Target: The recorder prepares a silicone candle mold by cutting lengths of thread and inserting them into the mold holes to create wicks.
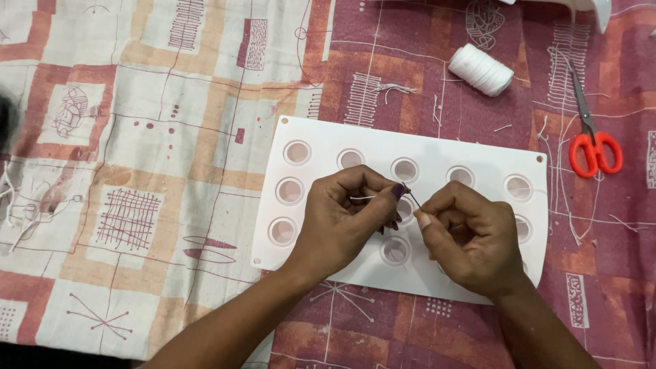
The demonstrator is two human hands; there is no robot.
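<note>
Over the white mold (321, 140), the left hand (345, 219) pinches a thread (362, 198) and the right hand (471, 239) pinches a needle (414, 198), tips close together so they meet.

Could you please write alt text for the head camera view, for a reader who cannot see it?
Two bare hands, left hand and right hand, pinch a thin needle and a white thread over a white mould with round cavities. A thread spool and red-handled scissors lie on the patterned cloth.

bare forearms, dark purple polish on fingernails (397, 192)
</note>
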